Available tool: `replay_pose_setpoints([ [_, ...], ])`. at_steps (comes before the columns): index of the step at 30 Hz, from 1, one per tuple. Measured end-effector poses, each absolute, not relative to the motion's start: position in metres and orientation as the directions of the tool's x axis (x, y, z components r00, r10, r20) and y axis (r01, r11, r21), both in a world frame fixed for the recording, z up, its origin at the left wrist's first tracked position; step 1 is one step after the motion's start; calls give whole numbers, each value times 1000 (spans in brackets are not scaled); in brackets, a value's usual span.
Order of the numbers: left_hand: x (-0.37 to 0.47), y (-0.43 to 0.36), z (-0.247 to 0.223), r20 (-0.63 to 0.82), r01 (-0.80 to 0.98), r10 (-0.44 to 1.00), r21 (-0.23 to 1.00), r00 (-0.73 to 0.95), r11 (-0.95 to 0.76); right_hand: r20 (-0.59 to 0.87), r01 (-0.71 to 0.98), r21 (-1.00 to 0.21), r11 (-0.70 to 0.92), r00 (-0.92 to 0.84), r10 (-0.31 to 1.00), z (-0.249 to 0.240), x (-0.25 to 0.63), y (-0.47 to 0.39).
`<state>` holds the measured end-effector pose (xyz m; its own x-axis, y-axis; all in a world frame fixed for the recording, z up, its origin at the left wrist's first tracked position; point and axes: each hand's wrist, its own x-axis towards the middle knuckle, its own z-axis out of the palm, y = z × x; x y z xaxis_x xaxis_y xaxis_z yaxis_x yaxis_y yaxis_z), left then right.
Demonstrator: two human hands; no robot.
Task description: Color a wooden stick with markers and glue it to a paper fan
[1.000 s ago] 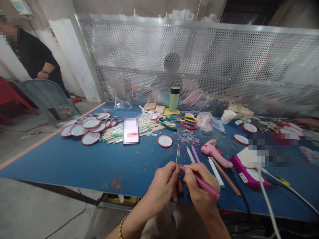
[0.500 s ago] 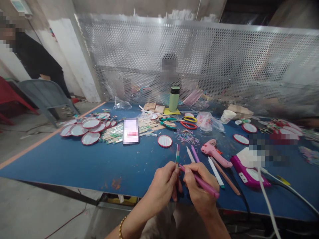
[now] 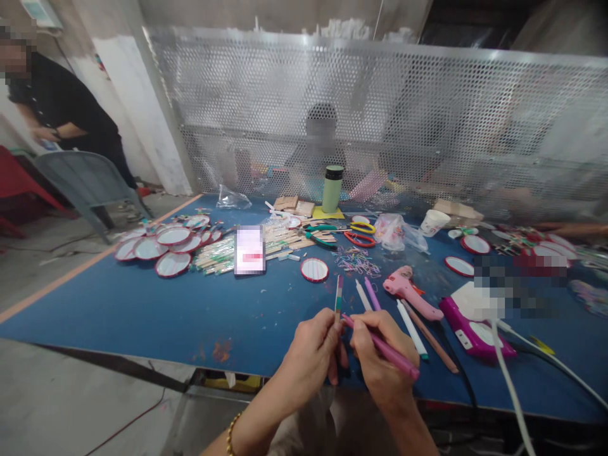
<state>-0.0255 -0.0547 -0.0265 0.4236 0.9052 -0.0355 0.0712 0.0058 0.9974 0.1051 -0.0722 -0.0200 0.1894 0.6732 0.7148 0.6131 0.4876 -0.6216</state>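
Note:
Near the table's front edge, my left hand (image 3: 316, 345) pinches a thin wooden stick (image 3: 339, 294) that stands up from the fingers, banded in purple, white and green. My right hand (image 3: 387, 354) is closed round a pink marker (image 3: 392, 354), its tip against or very near the stick by my left fingertips. Beyond the hands lie a white marker (image 3: 363, 294) and a purple marker (image 3: 373, 293). A white marker with a green end (image 3: 412, 329) and a brown marker (image 3: 430, 335) lie right of my right hand.
A pink glue gun (image 3: 411, 291) and a magenta power strip (image 3: 470, 332) with cables lie to the right. Round red-rimmed discs (image 3: 173, 264), bundled sticks (image 3: 216, 253), a phone (image 3: 249, 250), pliers (image 3: 323, 237) and a green bottle (image 3: 332, 190) stretch across the blue table (image 3: 142, 310).
My hands, the stick and the pink marker look almost unmoved. At the far left, a person has shifted so that their arms and hands show; at the right edge, another person's arm reaches further in.

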Motion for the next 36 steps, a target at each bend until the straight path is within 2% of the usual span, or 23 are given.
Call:
replay_pose_setpoints([
  [36,-26,-55,-26,-41,35,902,999,430,29,710,635,-616,467,189,679,-20,105,-72],
])
